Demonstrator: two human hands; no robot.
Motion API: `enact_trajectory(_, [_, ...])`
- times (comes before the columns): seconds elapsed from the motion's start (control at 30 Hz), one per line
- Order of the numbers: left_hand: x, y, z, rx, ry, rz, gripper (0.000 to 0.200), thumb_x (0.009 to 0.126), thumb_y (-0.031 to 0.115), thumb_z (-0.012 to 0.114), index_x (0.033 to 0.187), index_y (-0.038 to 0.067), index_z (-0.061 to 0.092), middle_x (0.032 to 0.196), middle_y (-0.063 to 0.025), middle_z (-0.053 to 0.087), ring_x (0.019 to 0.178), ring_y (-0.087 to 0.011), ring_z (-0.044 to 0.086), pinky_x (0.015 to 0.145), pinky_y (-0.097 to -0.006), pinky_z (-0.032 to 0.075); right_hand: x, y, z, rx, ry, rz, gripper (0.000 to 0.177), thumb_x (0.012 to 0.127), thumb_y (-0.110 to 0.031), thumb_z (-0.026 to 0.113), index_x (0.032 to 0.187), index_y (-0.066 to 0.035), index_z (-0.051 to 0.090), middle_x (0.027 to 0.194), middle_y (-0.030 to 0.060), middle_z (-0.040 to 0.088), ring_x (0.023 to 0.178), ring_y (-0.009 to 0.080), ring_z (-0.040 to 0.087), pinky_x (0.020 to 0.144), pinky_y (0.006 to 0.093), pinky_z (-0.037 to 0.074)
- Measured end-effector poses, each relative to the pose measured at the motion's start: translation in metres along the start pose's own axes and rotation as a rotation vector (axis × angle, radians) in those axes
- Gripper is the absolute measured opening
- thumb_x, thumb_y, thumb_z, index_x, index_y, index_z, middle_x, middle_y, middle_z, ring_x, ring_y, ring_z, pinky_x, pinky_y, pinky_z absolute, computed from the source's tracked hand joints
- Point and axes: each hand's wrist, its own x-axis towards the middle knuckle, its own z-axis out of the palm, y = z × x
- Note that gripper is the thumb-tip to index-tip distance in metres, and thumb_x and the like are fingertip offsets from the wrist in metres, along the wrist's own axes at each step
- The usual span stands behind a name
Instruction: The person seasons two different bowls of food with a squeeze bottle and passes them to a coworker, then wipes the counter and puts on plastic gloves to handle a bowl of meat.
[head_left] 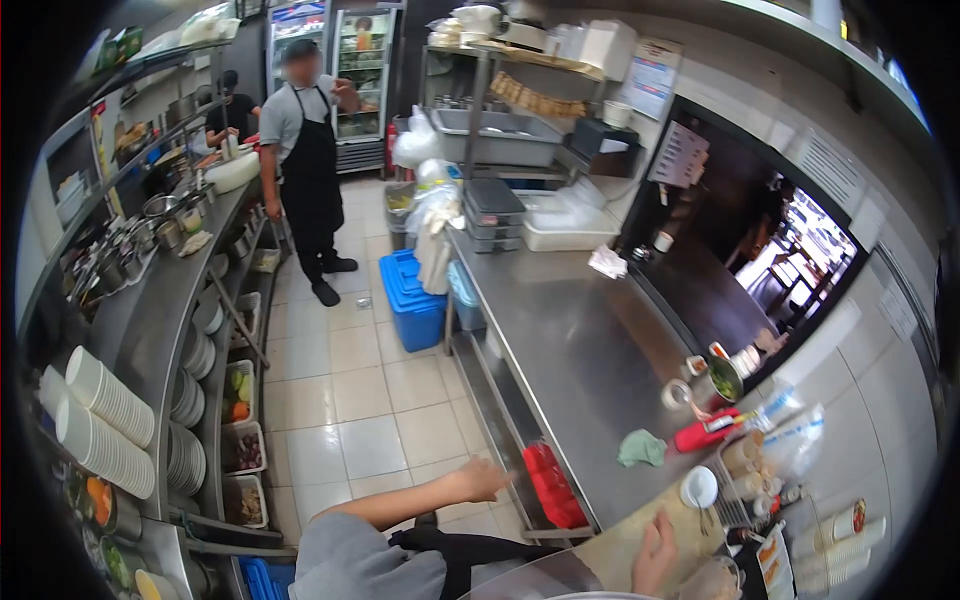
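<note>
My left hand [482,481] is held out over the aisle beside the steel counter [540,330], its fingers loosely bent and nothing visible in them. Below and to its right, a red container [553,487] sits on the lower shelf. My right hand [654,552] is over the beige board [640,515] at the counter's near end, fingers raised and apart, holding nothing I can see. Close to that hand are a white bowl [698,486] and small metal utensils [706,518]. A green cloth [641,448] lies further up the counter, next to a red object [704,431].
A person in a black apron [305,150] stands in the tiled aisle; another works behind. A blue lidded bin [410,300] stands against the counter. Stacked white bowls [105,430] line the left counter. A pass-through window [745,240] opens on the right.
</note>
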Motion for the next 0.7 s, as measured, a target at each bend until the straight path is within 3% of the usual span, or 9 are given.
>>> enact_trajectory(0.07, [-0.032,-0.046,0.007,-0.031,-0.056,-0.200,0.065,0.077,0.039,0.062,0.131,0.013,0.037,0.112,-0.0139,0.054,0.103,-0.0324,0.053,0.083,-0.0474,0.041,0.027,-0.051,0.047,-0.007,-0.237,-0.127,0.041,0.084,-0.015,0.055,0.120,0.003,0.048,0.107,0.0216,0.058,0.103,0.0306,0.056,0.088,0.0353,0.042])
enact_trajectory(0.17, [-0.080,-0.098,0.020,-0.070,-0.018,-0.396,0.066,0.078,0.040,0.061,0.131,0.012,0.036,0.112,-0.0149,0.054,0.103,-0.0336,0.053,0.082,-0.0482,0.041,0.053,-0.095,0.116,0.040,-0.670,-0.253,0.051,0.084,-0.026,0.056,0.125,0.001,0.043,0.114,0.0230,0.054,0.105,0.0373,0.052,0.088,0.0411,0.041])
enact_trajectory(0.27, [-0.123,-0.124,0.027,-0.125,-0.016,-0.553,0.066,0.078,0.041,0.061,0.132,0.012,0.035,0.112,-0.0152,0.055,0.102,-0.0338,0.053,0.082,-0.0480,0.041,0.063,-0.113,0.178,-0.223,-0.950,-0.448,0.056,0.085,-0.031,0.054,0.130,-0.003,0.038,0.120,0.0205,0.050,0.111,0.0346,0.048,0.091,0.0418,0.039])
enact_trajectory(0.3, [-0.135,-0.130,0.030,-0.157,-0.019,-0.592,0.066,0.078,0.041,0.060,0.132,0.013,0.035,0.112,-0.0153,0.055,0.102,-0.0338,0.053,0.082,-0.0479,0.041,0.067,-0.125,0.191,-0.216,-1.036,-0.410,0.059,0.085,-0.035,0.052,0.133,-0.006,0.034,0.125,0.0193,0.047,0.114,0.0333,0.046,0.094,0.0417,0.037])
enact_trajectory(0.43, [-0.160,-0.139,0.045,-0.249,-0.073,-0.663,0.065,0.080,0.042,0.059,0.132,0.013,0.035,0.113,-0.0161,0.055,0.103,-0.0347,0.053,0.083,-0.0485,0.041,0.075,-0.142,0.231,-0.119,-1.012,-0.519,0.059,0.085,-0.036,0.051,0.133,-0.007,0.035,0.123,0.0189,0.048,0.114,0.0328,0.047,0.093,0.0429,0.037])
enact_trajectory(0.53, [-0.160,-0.138,0.067,-0.232,-0.100,-0.631,0.066,0.082,0.046,0.053,0.135,0.013,0.031,0.112,-0.0163,0.054,0.102,-0.0353,0.053,0.084,-0.0465,0.043,0.082,-0.146,0.244,-0.260,-1.098,-0.491,0.059,0.085,-0.037,0.052,0.133,-0.008,0.035,0.123,0.0187,0.048,0.113,0.0327,0.048,0.093,0.0430,0.037])
enact_trajectory(0.7, [-0.143,-0.125,0.065,-0.366,-0.130,-0.559,0.064,0.082,0.045,0.055,0.133,0.013,0.033,0.115,-0.0168,0.053,0.105,-0.0356,0.053,0.085,-0.0496,0.041,0.097,-0.149,0.259,-0.378,-1.146,-0.401,0.060,0.084,-0.037,0.053,0.134,-0.010,0.035,0.124,0.0173,0.048,0.113,0.0334,0.048,0.092,0.0444,0.038])
